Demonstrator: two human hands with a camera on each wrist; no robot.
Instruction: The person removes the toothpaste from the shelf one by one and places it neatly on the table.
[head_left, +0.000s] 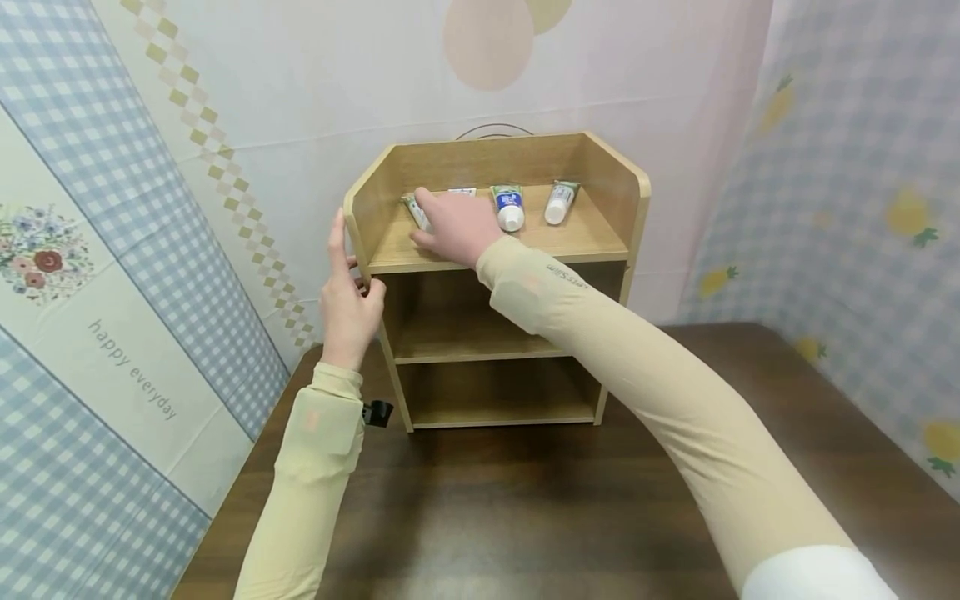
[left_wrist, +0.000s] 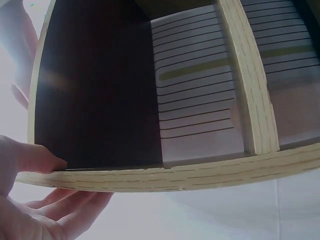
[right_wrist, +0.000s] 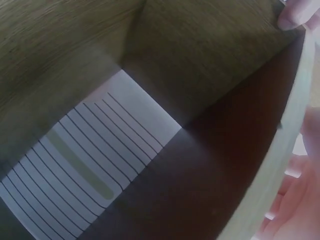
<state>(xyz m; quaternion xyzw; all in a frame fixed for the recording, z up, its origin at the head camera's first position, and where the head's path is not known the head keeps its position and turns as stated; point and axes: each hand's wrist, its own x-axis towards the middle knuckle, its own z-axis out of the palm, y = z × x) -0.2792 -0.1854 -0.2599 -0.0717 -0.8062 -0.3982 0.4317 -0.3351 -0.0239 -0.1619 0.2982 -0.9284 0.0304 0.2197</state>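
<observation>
My left hand [head_left: 351, 312] grips the left side panel of a wooden shelf unit [head_left: 498, 265]. In the left wrist view its thumb [left_wrist: 37, 159] lies inside the panel's edge and the fingers are outside. Over the left part of the top shelf, my right hand [head_left: 459, 225] pinches a small squeeze tube [head_left: 417, 212] between thumb and fingers; the tube's near end is hidden. Just behind that hand, part of another tube [head_left: 463, 192] shows. Farther right lie a blue-and-white tube [head_left: 510, 207] and a white-and-green tube [head_left: 561, 202], both with white caps towards me.
The unit stands on a dark brown table [head_left: 525, 508], with two lower compartments open to the front. A pale patterned cloth [head_left: 315, 67] hangs behind it, and printed curtains flank both sides. Raised panels edge the top shelf at the back and sides.
</observation>
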